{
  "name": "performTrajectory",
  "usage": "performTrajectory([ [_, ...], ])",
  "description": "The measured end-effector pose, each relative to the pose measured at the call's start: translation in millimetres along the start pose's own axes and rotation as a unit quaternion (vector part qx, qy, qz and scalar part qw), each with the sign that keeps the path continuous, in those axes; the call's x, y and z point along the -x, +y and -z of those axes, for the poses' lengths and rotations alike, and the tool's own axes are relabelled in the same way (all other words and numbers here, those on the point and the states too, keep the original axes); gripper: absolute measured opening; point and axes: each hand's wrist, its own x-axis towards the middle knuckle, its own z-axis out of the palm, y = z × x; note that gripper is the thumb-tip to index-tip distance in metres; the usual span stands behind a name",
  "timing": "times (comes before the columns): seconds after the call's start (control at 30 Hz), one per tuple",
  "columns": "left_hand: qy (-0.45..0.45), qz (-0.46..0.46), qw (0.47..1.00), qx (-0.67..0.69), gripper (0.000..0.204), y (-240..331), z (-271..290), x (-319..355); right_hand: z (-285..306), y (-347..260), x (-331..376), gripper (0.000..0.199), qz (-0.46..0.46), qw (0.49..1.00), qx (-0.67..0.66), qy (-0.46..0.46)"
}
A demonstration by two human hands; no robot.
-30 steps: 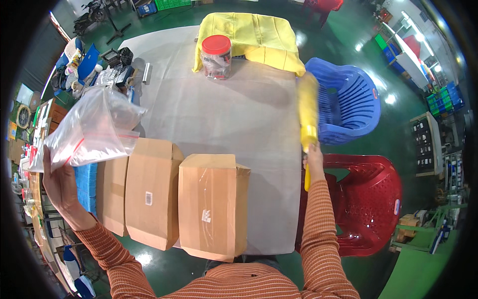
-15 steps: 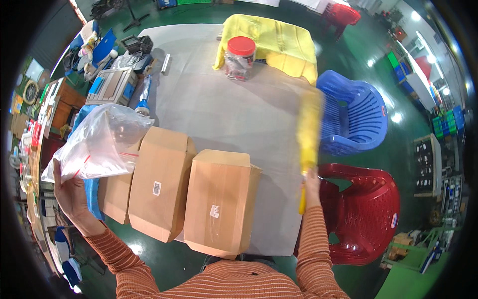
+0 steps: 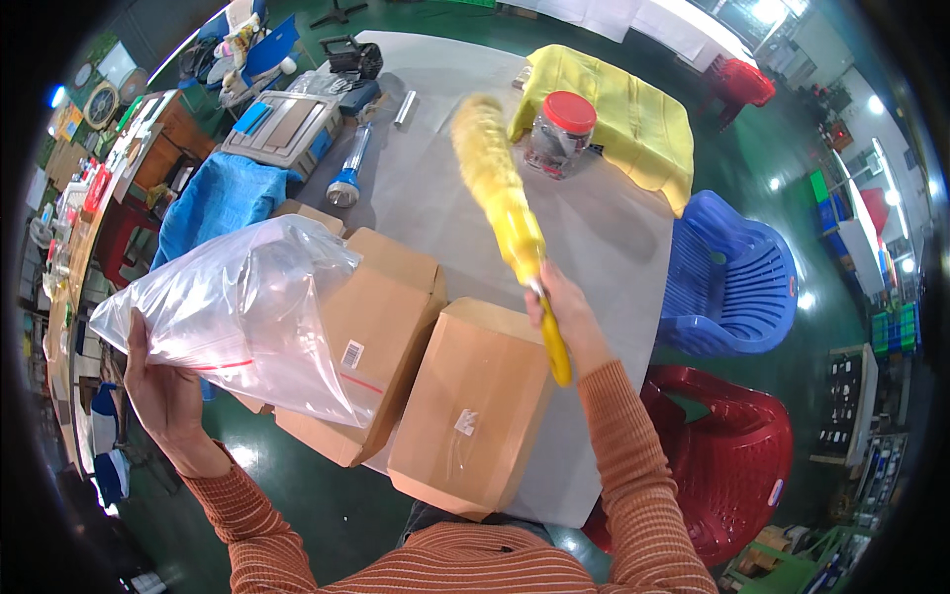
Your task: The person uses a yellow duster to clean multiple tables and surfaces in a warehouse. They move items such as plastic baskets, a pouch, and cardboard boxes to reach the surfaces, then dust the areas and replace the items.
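Note:
My right hand point(image 3: 569, 315) is closed around the handle of a yellow fluffy duster point(image 3: 492, 188). The duster tilts up and leftward over the middle of the grey table point(image 3: 435, 233). In my left hand point(image 3: 163, 396), a large clear zip bag point(image 3: 252, 297) is gripped at its left corner, with the thumb in front and some fingers hidden behind the plastic. The bag looks mostly flat and hangs over a brown cardboard box point(image 3: 391, 287). Another cardboard box point(image 3: 475, 386) stands to its right, just left of my right forearm.
A red-lidded clear jar point(image 3: 560, 139) stands by a yellow cloth point(image 3: 618, 109) at the far right. A flashlight point(image 3: 349, 173), a grey case point(image 3: 282, 129) and a blue cloth point(image 3: 213, 198) lie leftward. A blue chair point(image 3: 727, 272) and a dark red chair point(image 3: 727, 460) flank the table's right edge.
The duster has swung left from the table's right side to over its middle. The bag has shifted right and spreads farther across the boxes. The whole view has shifted.

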Motion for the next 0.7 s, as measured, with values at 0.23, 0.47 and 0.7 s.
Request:
performTrajectory([
  [0.23,0.017,-0.013,1.0,-0.008,0.033,11,18,12,-57,14,14,0.035,-0.093,0.935,-0.337,-0.063],
  [0.47,0.013,0.002,1.0,-0.017,0.034,13,25,10,-57,-4,-43,0.035,-0.054,0.899,-0.42,-0.108],
  [0.7,0.012,-0.006,0.999,-0.031,0.035,25,43,14,-104,22,27,0.036,-0.069,0.863,-0.468,-0.181],
])
